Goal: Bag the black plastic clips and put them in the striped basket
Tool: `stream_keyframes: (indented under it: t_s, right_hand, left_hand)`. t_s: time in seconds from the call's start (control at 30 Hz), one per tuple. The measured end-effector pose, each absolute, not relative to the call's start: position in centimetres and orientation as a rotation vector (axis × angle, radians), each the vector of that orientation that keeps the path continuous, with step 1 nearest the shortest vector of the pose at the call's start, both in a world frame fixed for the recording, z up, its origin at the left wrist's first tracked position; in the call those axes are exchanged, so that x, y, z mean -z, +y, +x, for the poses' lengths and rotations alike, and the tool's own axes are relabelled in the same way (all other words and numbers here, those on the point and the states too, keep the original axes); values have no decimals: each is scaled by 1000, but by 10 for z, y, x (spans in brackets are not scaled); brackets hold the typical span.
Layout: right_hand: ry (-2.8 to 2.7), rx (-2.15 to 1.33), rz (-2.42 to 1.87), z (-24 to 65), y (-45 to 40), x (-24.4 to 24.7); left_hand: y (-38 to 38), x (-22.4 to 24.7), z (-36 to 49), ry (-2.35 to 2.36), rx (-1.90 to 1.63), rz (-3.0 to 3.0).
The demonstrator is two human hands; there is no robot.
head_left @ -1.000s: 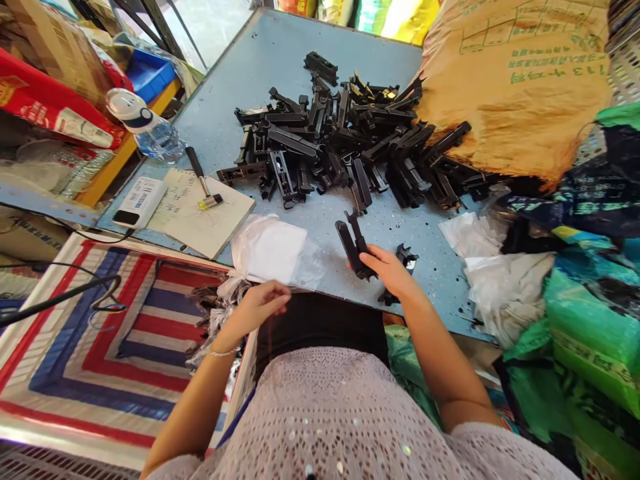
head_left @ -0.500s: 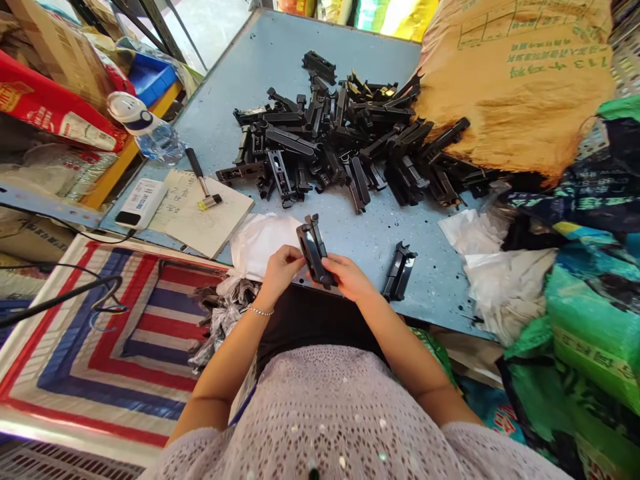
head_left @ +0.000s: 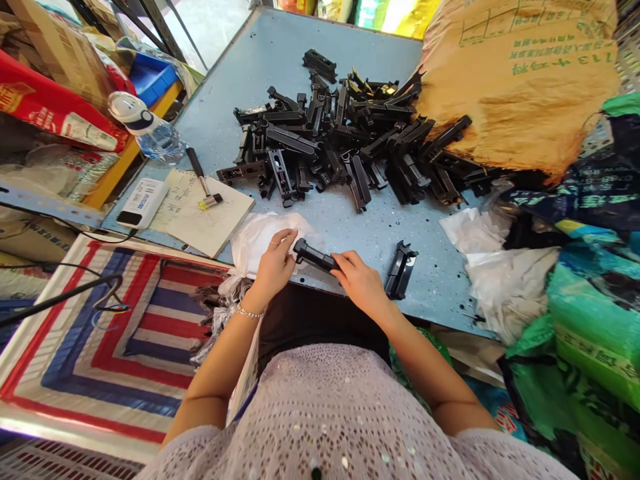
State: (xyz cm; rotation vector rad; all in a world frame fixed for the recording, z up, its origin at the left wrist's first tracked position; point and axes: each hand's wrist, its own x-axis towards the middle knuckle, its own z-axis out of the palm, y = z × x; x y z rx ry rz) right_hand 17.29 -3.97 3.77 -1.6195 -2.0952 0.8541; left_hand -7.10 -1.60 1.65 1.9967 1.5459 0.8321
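A black plastic part (head_left: 316,257) is held above the table's front edge, lying nearly level. My right hand (head_left: 357,277) grips its right end between thumb and fingers. Just off the part's left end is my left hand (head_left: 278,262), its fingers bent and drawn together; whether something small is between them is too small to tell. Under and behind that hand lies a white plastic bag (head_left: 250,239). Another black part (head_left: 401,270) rests on the table to the right. Farther back is a large heap of similar black parts (head_left: 320,133).
The blue table (head_left: 220,100) carries a water bottle (head_left: 150,130), a white device (head_left: 143,203), a cardboard sheet (head_left: 200,223) and a black-handled tool (head_left: 197,170) at left. A large orange sack (head_left: 520,87) stands back right. White bags (head_left: 515,280) lie at the right edge.
The held part has turned from steeply slanted to nearly level. My left hand has moved slightly up and left, and its fingers now point upward. My right hand has shifted a little right.
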Motion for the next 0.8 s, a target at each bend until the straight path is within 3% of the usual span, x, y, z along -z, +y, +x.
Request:
stream_keyframes:
  t_s: [0.1, 0.27, 0.37, 0.57, 0.73, 0.8]
  right_hand:
    - [-2112, -904, -1701, 173, -36, -37]
    - [-1112, -1808, -1248, 165, -18, -17]
    - [-687, -2010, -1059, 152, -16, -8]
    - [-985, -1541, -1238, 122, -44, -19]
    - [-1396, -1908, -915, 147, -62, -70]
    - [-1680, -1837, -972, 179, -60, -88]
  left_hand:
    - [-26, -15, -62, 1376, -768, 2201]
    - [-48, 5, -49, 1201, -847, 2432]
    - [-59, 6, -43, 1166, -924, 2474]
    - [-63, -22, -46, 1050, -715, 2404]
    - [-98, -81, -93, 1320, -857, 2124]
    - [-118, -102, -130, 1488, -831, 1979]
